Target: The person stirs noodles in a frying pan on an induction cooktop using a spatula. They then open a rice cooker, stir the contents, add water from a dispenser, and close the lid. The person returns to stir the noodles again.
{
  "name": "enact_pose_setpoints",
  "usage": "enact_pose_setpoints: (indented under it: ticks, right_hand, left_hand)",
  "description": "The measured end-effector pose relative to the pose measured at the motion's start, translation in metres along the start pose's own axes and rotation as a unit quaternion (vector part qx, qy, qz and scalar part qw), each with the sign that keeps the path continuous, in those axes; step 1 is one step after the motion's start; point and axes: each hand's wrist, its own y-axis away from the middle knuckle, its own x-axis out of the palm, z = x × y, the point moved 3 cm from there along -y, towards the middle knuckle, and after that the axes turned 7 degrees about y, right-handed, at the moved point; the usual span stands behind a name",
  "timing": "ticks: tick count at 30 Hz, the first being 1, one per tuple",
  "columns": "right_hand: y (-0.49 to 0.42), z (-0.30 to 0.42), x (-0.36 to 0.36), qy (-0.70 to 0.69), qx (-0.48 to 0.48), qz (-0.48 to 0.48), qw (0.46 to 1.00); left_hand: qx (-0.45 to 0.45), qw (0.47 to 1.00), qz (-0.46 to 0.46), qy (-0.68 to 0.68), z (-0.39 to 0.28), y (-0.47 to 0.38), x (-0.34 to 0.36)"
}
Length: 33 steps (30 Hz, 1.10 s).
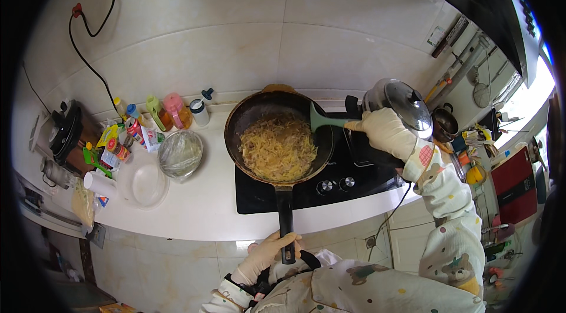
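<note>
A dark frying pan with a browned rim rests on the left part of the black gas hob. Shredded food, yellowish and brown, fills much of its base. My left hand, in a pale glove, is closed around the end of the black pan handle beyond the counter's front edge. My right hand, also gloved, grips the handle of a green spatula; its blade stands inside the pan against the right wall, beside the food.
A steel pot with a glass lid stands behind my right hand. Left on the counter are a film-covered bowl, a clear plastic basin, a white cup, several condiment bottles and a black pressure cooker.
</note>
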Motion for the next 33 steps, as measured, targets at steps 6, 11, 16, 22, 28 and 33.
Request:
enact_pose_setpoints:
  ticks: [6,11,16,22,28,33]
  right_hand:
    - [-0.016,0.010,0.009,0.018,-0.022,-0.064,0.998]
    - [-0.032,0.021,0.019,-0.019,-0.052,-0.033,0.998]
    - [-0.032,0.004,0.017,-0.002,-0.016,-0.077,0.997]
    - [-0.043,0.022,0.028,-0.044,-0.042,-0.001,0.998]
    - [-0.042,0.012,0.024,-0.210,0.064,0.022,0.975]
    - [-0.057,0.029,0.038,-0.389,0.109,0.033,0.914]
  left_hand:
    - [0.002,1.000,0.000,0.002,0.002,-0.002,-0.003]
    - [0.006,1.000,-0.005,0.014,0.004,-0.002,-0.003]
    - [0.003,1.000,-0.004,0.006,0.004,-0.004,-0.003]
    - [-0.019,0.999,-0.027,0.015,0.004,-0.005,-0.004]
    - [-0.007,1.000,-0.015,0.012,0.004,-0.003,-0.004]
    - [-0.005,1.000,-0.013,0.010,0.004,-0.003,-0.004]
